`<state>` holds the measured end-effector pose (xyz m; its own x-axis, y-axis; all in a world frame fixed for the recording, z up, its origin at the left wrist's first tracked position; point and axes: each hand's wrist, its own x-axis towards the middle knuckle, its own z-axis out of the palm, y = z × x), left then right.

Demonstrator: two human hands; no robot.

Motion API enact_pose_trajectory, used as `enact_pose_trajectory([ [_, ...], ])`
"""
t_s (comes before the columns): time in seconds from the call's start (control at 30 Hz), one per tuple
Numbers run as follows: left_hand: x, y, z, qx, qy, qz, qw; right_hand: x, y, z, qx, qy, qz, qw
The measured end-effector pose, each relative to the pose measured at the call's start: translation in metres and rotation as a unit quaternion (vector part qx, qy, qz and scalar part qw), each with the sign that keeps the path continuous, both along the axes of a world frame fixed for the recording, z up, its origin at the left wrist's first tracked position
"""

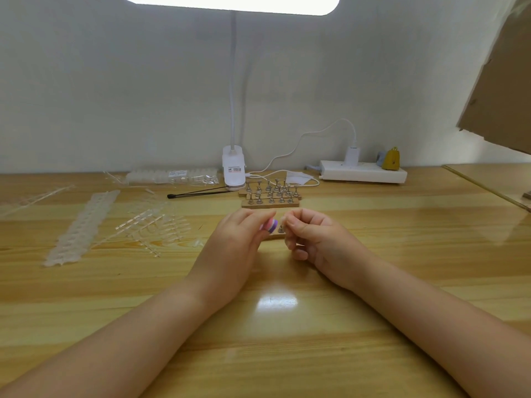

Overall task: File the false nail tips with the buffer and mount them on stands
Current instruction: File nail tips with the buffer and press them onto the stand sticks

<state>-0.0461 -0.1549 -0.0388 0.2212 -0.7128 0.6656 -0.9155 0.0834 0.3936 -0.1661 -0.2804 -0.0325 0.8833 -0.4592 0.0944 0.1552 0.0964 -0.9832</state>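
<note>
My left hand (240, 239) grips a small buffer block (269, 226) with pink, white and purple layers. My right hand (311, 237) pinches a clear false nail tip (283, 221) close beside the buffer's end. Directly under my fingers lies a wooden strip (271, 236) with a metal stand (281, 229) on it, mostly hidden by both hands. Farther back, several metal stands (270, 193) stand in rows on wooden strips. Loose clear nail tips on sprues (156, 225) lie to the left.
A long strip of nail tips (82, 225) lies at far left, a bagged tip box (172, 176) behind it. A clip lamp (234, 170), a black brush (198, 193), a white power strip (363, 171) and a cardboard sheet (500, 87) at the right border the wooden desk (275, 326).
</note>
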Motion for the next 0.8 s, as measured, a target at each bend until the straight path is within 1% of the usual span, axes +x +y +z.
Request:
enact_pose_trajectory([
  [0.07,0.0004,0.0014,0.0017,-0.035,0.003,-0.004,0.999,0.0007,-0.0002,-0.0011,-0.007,0.005,-0.004,1.0],
  [0.13,-0.0026,0.002,0.0037,-0.072,-0.018,-0.025,0.997,0.0009,0.0001,-0.0025,-0.015,0.005,-0.006,1.0],
  [0.2,-0.004,0.0006,0.0025,-0.055,-0.043,-0.04,0.997,0.0005,0.0002,-0.0026,-0.011,-0.002,-0.003,1.0],
  [0.23,-0.0032,-0.0002,0.0017,-0.032,-0.04,-0.034,0.998,0.0001,-0.0003,-0.002,-0.003,-0.006,-0.002,1.0],
  [0.3,-0.0013,-0.0007,0.0007,0.005,-0.005,-0.005,1.0,-0.0001,-0.0014,-0.0007,0.008,-0.008,-0.001,1.0],
  [0.37,-0.0001,0.0011,0.0018,-0.011,0.006,0.004,1.0,0.0008,-0.0017,-0.0017,0.001,-0.003,-0.001,1.0],
  [0.47,-0.0034,0.0018,0.0045,-0.064,-0.033,-0.026,0.997,0.0015,-0.0015,-0.0039,-0.007,-0.001,-0.003,1.0],
  [0.53,-0.0028,-0.0001,0.0028,-0.036,-0.043,-0.032,0.998,0.001,-0.0023,-0.0041,-0.002,-0.011,-0.003,1.0],
  [0.6,-0.0001,-0.001,0.0008,0.004,-0.008,-0.009,1.0,0.0008,-0.0034,-0.0035,0.005,-0.016,-0.003,1.0],
  [0.63,0.0005,-0.0001,0.0001,0.008,0.006,-0.007,1.0,0.001,-0.0036,-0.0036,0.004,-0.016,-0.003,1.0],
  [0.7,0.0004,0.001,0.0022,-0.032,0.004,-0.015,0.999,0.0019,-0.0035,-0.0049,-0.005,-0.017,-0.004,1.0],
  [0.77,-0.002,0.0006,0.0032,-0.074,-0.018,-0.033,0.997,0.002,-0.003,-0.0058,-0.011,-0.017,-0.007,1.0],
  [0.8,-0.003,0.0002,0.0027,-0.071,-0.028,-0.043,0.996,0.002,-0.0029,-0.0059,-0.011,-0.015,-0.008,1.0],
])
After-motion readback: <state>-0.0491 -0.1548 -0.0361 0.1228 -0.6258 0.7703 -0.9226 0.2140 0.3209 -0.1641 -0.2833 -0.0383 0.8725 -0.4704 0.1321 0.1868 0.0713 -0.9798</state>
